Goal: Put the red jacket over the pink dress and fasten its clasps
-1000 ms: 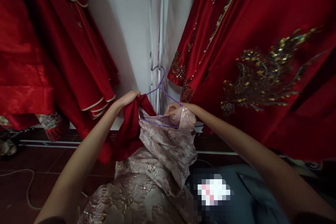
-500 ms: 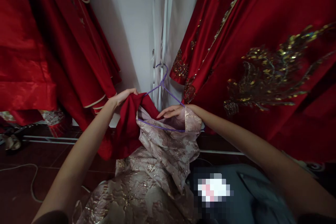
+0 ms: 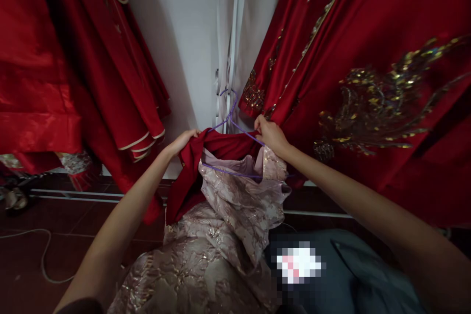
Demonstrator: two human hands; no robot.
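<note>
A purple wire hanger [image 3: 233, 100] hangs by its hook from a white upright. On it is a pale pink dress [image 3: 235, 206] with shiny gold patterning, its wide neck facing me. A plain red garment [image 3: 191, 167] lies over the hanger's left shoulder and stretches behind the dress's neck. My left hand [image 3: 184, 141] is closed on the red cloth near the left shoulder, fingertips partly hidden. At the right shoulder, my right hand [image 3: 272, 135] has its fingers curled in a pinch on the red cloth beside the hanger wire.
Red garments [image 3: 121, 68] with pale piping hang at the left. To the right hangs a red garment [image 3: 368, 49] with gold sequin embroidery. A white rail [image 3: 84, 195] runs low above the dark tiled floor, with a cable [image 3: 46, 255] on it. Blue-grey fabric [image 3: 353, 265] is at lower right.
My right hand has come out of the dress's neck and risen to the hanger's right shoulder. The red cloth now spans across behind the neck. My left hand has shifted slightly right.
</note>
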